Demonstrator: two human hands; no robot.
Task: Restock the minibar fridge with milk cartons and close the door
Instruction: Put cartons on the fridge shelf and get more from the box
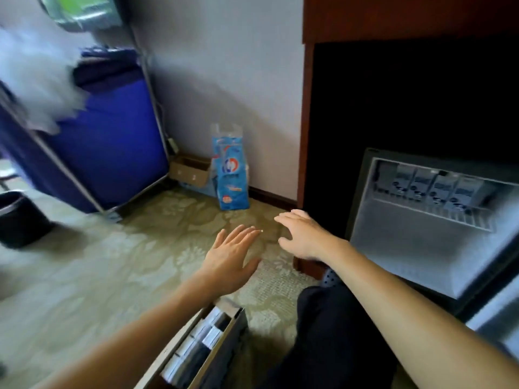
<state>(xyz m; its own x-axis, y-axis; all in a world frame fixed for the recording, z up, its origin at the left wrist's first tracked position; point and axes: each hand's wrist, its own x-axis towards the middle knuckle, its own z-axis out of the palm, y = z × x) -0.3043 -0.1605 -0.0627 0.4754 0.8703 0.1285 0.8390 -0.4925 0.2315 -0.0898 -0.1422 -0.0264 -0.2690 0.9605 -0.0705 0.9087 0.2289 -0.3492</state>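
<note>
Far left: a dark bin (19, 217) stands on the patterned carpet (92, 265), with a blue fabric cart (112, 153) on a metal frame behind it. Against the wall: a small open cardboard box (189, 171) and, just beside it, an upright blue plastic pack (231, 175). Centre: the left hand (231, 259) is held above the carpet, fingers straight and slightly spread, holding nothing. Below its forearm, at the bottom edge, an open cardboard case (202, 343) contains packed cartons; their print cannot be read. The right hand (303, 237) is near the left, apart from it, fingers extended and loosely spread, also holding nothing. Right: a dark wood cabinet (306, 122) houses the minibar. The fridge door (407, 248) stands open, inner face showing. Milk cartons (432, 189) stand upright in a row on the door's upper shelf, behind its rail.
</note>
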